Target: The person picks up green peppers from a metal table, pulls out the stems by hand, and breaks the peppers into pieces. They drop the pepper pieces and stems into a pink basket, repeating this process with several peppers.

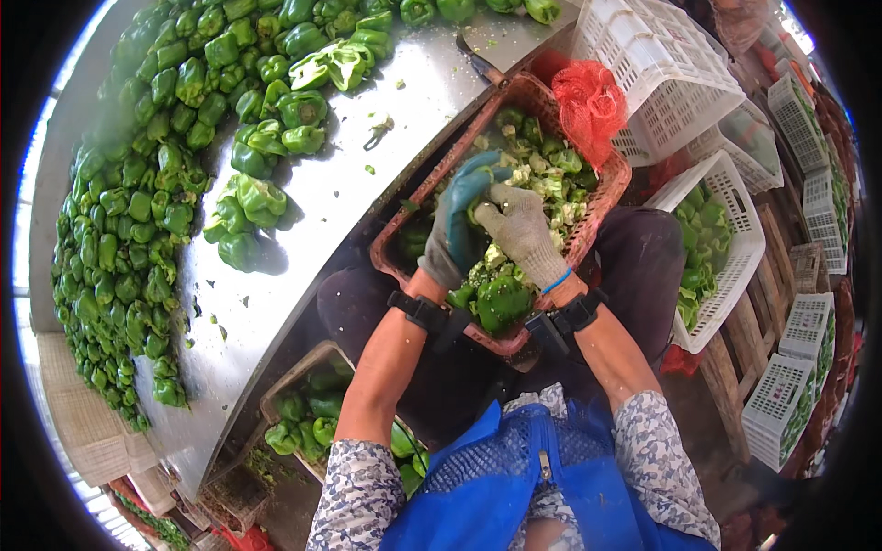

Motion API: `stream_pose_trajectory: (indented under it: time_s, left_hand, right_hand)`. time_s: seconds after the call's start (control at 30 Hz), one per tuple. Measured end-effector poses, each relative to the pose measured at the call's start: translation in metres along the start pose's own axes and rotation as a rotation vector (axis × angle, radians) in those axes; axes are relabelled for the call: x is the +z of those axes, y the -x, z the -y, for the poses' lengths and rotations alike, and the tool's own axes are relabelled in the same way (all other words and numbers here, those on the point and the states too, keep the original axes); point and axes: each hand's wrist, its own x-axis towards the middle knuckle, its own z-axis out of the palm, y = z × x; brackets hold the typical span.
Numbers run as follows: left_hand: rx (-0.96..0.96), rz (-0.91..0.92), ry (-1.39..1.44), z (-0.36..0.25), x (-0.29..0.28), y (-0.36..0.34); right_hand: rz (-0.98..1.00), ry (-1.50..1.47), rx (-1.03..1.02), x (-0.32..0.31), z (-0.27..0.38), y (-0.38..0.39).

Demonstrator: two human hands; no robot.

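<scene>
My left hand, in a teal and grey glove, curls inward above a worn pink plastic basket. Close against it, my right hand in a pale grey knit glove has its fingers bent together. A sliver of green shows between the two, but the gloves hide most of whatever they grip. Below them the basket holds pale green pepper cores and scraps. A whole-looking green bell pepper lies at its near end. Red netting hangs over the basket's far right corner.
On the metal table at left lies a big heap of green bell peppers. A curved knife rests at its edge. White crates, one holding green peppers, stand at right by a wooden pallet. Another crate sits under the table.
</scene>
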Motion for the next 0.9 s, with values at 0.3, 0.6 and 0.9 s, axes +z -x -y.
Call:
stream_pose_trajectory:
  time_s: [0.3,0.6,0.9]
  left_hand:
    - [-0.108,-0.204,0.408,-0.016,-0.017,-0.008]
    - [0.092,-0.15,-0.91,0.011,0.014,0.004]
    - [0.251,-0.154,-0.709,0.02,-0.036,0.01]
  right_hand:
    - [-0.25,-0.179,0.416,-0.035,-0.064,-0.014]
    - [-0.2,-1.21,0.706,0.018,-0.042,0.003]
    - [-0.157,-0.585,0.303,0.056,-0.032,0.005]
